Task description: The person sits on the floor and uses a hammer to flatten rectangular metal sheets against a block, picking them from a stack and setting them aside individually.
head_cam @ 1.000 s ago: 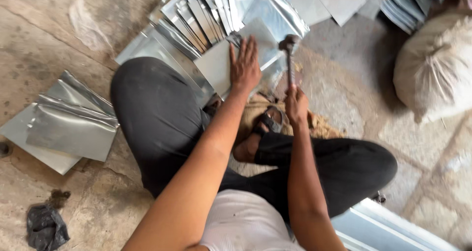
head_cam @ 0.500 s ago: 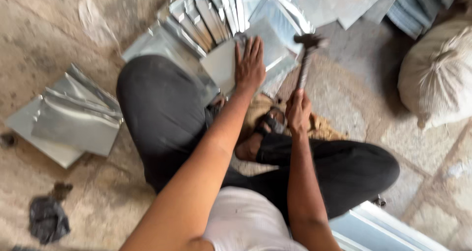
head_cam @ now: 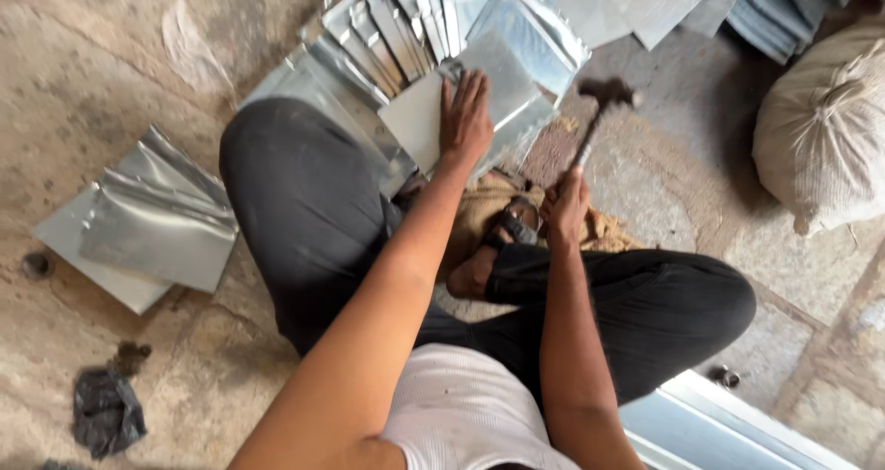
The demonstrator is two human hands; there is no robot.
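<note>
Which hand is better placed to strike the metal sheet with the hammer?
Right. The right hand grips the hammer with its head raised beside the sheet, while the left hand lies flat on the metal sheet.

Seated cross-legged, the person stretches the left arm forward, the left hand pressed flat with fingers spread. The right hand is clenched in a fist, forearm angled forward.
</note>
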